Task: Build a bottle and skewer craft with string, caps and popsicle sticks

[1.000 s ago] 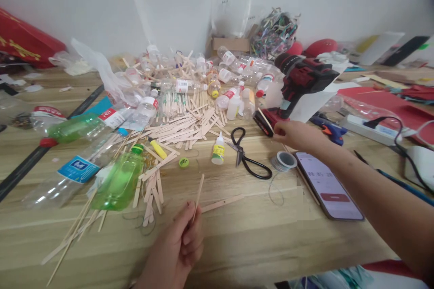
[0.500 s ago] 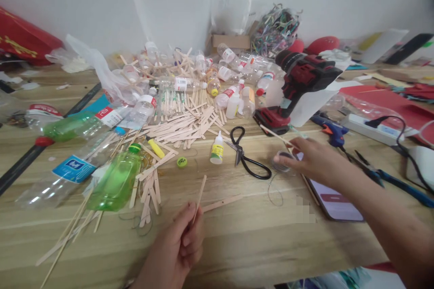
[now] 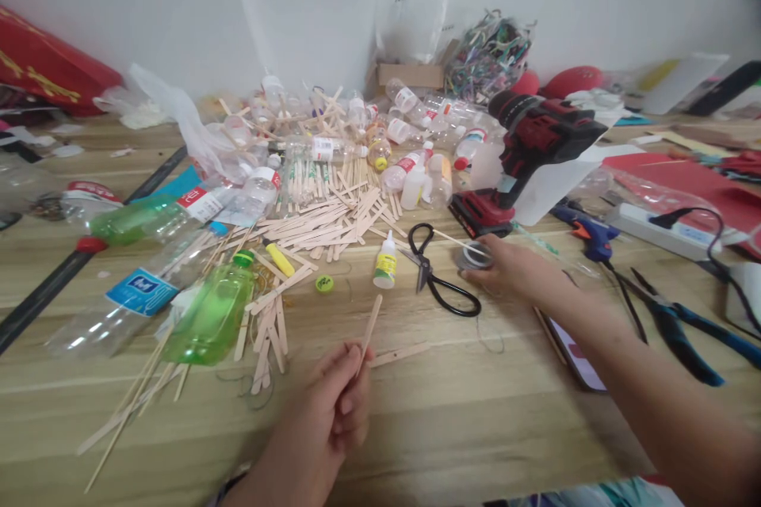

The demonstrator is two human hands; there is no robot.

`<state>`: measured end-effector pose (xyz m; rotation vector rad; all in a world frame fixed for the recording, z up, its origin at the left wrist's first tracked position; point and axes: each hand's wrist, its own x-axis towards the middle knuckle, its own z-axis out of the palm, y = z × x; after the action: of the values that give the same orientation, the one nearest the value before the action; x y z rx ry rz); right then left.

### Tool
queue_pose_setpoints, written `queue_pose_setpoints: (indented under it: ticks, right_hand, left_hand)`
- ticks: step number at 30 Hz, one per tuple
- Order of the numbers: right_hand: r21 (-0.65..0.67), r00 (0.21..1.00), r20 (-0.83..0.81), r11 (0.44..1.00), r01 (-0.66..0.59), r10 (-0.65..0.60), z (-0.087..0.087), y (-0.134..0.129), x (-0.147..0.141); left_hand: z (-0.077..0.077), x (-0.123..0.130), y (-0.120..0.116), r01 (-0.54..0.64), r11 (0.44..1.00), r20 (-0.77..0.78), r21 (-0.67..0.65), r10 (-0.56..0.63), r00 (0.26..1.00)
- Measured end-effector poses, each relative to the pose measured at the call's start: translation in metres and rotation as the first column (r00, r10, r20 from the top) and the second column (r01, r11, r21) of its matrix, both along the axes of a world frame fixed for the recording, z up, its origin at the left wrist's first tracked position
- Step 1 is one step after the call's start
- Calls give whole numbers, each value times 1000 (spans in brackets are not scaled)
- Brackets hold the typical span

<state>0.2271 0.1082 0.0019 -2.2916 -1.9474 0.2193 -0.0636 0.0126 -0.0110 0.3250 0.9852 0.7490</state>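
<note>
My left hand (image 3: 342,404), near the front of the table, is closed on a flat wooden stick (image 3: 373,325) that points up. Another wooden stick (image 3: 401,354) lies to its right, touching or just behind the fingers. My right hand (image 3: 496,265) is closed around a small round spool (image 3: 476,253), and a thin stick (image 3: 455,241) juts leftward from it. Black-handled scissors (image 3: 431,269) lie left of that hand, with a glue bottle (image 3: 385,263) beside them. A thin wire loop (image 3: 491,342) rests on the wood below the spool.
A red drill (image 3: 535,150) stands behind my right hand. Pliers (image 3: 678,325), a glue gun (image 3: 594,234) and a phone (image 3: 579,356) lie to the right. Loose sticks (image 3: 333,226), a green bottle (image 3: 211,317) and several clear bottles spread left and back.
My right hand has moved left and slightly up with the spool and thin stick, and is now nearer the scissors. My left hand still holds its stick. The view has shifted slightly.
</note>
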Motion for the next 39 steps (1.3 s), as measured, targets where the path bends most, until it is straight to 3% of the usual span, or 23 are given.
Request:
queue_pose_setpoints:
  ticks: [3, 5, 7, 8, 10, 11, 16, 20, 22, 25, 27, 29, 33, 36, 39]
  right_hand:
    - [174, 993, -110, 983, 66, -47, 14, -8, -12]
    - [320, 968, -243, 937, 142, -63, 26, -20, -26]
    - [407, 916, -400, 896, 176, 2, 34, -35, -44]
    - [443, 866, -495, 880, 173, 78, 35, -44, -55]
    - [553, 569, -730, 816, 168, 377, 29, -59, -77]
    - [579, 482, -750, 802, 147, 453, 22, -65, -87]
    - [525, 363, -792, 851, -4, 491, -12, -81, -111]
    - [493, 400, -780, 866, -80, 481, -20, -77, -112]
    - [461, 359, -802, 877, -137, 478, -22, -75, -110]
    - [401, 121, -898, 900, -173, 423, -23, -73, -107]
    - [309, -81, -950, 939, -149, 300, -23, -71, -106]
    - [185, -195, -968, 973, -138, 156, -23, -67, -107]
    - [-15, -148, -987, 961, -277, -58, -25, -64, -112]
    - [-12, -77, -996, 925, -380, -45, -27, -66, -114]
    - [-30, 98, -995, 896, -443, 15, -25, -68, -115]
  left_hand:
    - [2, 0, 7, 36, 995, -103, 98, -26, 994]
    - [1, 0, 12, 95, 975, -211, 201, -51, 976]
    - [-1, 0, 17, 177, 936, -318, 304, -75, 945]
    - [-3, 1, 19, 218, 913, -364, 345, -84, 928]
    - [-5, 1, 21, 292, 871, -436, 395, -102, 894]
    - [-6, 2, 21, 319, 856, -463, 407, -108, 880]
    - [-10, 0, 20, 354, 827, -528, 436, -84, 845]
    - [-14, -4, 23, 265, 849, -440, 457, -43, 897]
    - [-13, -6, 27, 162, 886, -329, 435, -11, 944]
    - [-10, -9, 32, 10, 972, -43, 237, 0, 999]
    - [-9, -11, 34, -17, 996, 129, 93, 5, 992]
    - [-9, -13, 35, -22, 999, 224, 33, 14, 974]
    - [-6, -17, 35, -44, 999, 289, -1, 42, 956]
    - [-5, -19, 37, -54, 999, 285, -10, 54, 957]
    - [-5, -19, 38, -76, 997, 256, 8, 72, 964]
